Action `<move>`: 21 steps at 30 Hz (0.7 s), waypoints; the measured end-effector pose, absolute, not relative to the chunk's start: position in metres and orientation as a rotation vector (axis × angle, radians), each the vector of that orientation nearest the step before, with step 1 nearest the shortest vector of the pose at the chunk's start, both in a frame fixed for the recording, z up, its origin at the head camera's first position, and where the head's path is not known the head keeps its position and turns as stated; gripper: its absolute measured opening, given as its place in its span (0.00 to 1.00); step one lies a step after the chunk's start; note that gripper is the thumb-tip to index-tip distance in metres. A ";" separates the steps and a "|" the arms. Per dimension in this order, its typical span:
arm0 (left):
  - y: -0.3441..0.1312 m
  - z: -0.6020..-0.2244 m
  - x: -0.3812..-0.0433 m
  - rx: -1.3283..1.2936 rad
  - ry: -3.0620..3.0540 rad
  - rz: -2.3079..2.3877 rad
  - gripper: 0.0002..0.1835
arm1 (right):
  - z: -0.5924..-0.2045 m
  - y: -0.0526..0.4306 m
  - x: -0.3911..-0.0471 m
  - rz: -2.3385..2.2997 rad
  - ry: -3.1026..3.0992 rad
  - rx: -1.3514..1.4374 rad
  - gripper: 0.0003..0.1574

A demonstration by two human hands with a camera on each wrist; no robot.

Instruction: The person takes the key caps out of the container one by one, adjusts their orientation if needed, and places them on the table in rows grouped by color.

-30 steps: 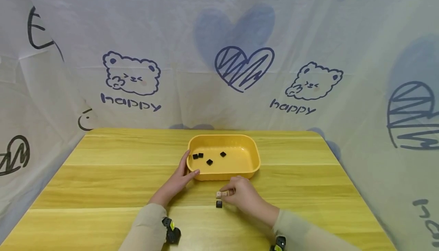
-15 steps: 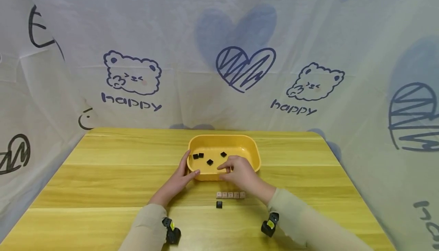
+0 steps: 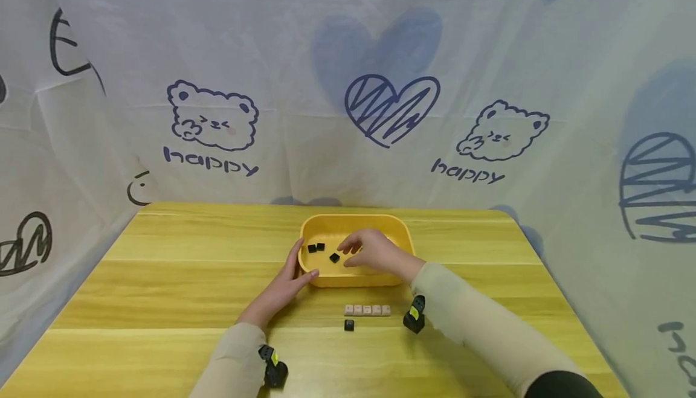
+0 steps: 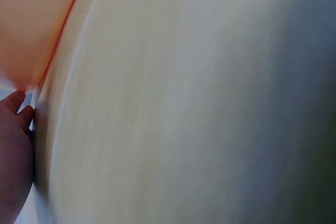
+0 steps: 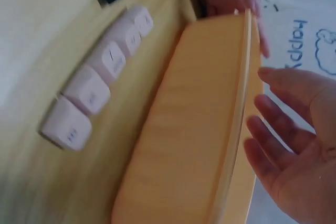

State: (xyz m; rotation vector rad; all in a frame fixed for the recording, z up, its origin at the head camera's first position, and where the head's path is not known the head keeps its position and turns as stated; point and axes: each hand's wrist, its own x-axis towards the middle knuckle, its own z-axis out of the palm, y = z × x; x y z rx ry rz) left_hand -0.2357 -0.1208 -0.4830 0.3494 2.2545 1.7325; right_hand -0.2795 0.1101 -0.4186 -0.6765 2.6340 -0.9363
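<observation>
My left hand point(image 3: 278, 294) holds the left end of a yellow plastic bin point(image 3: 353, 281), thumb at the front rim and fingers along the side wall. Inside the bin's left half lie black keycaps point(image 3: 334, 258). Over the bin hovers my right hand point(image 3: 377, 253), its fingers apart and nothing between them, hiding part of the bin floor. In the right wrist view, that hand's fingers point(image 5: 273, 114) spread just past the bin's rim. Several white keycaps point(image 3: 367, 310) stand in a row before the bin, with a single black keycap point(image 3: 349, 325) below the row's left end.
The wood-grain table point(image 3: 179, 277) runs out to both sides of the bin. Behind it hangs a pale cloth point(image 3: 304, 162) printed with bears and hearts. Each wrist carries a small black camera point(image 3: 415, 314).
My right hand has left the row of white keycaps and moved up over the bin, its fingers opening apart. One black keycap in the bin is now hidden behind it. The left hand stays put.
</observation>
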 end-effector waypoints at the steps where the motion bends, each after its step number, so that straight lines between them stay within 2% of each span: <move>1: -0.121 -0.487 -0.238 0.345 2.251 1.742 0.47 | -0.419 0.110 -0.283 -0.926 2.612 -0.678 0.19; 7: -0.122 -0.508 -0.248 0.353 2.288 1.740 0.47 | -0.425 0.106 -0.303 -0.849 2.532 -0.752 0.19; 21: -0.122 -0.512 -0.248 0.332 2.309 1.738 0.46 | -0.444 0.096 -0.327 -0.769 2.399 -0.786 0.23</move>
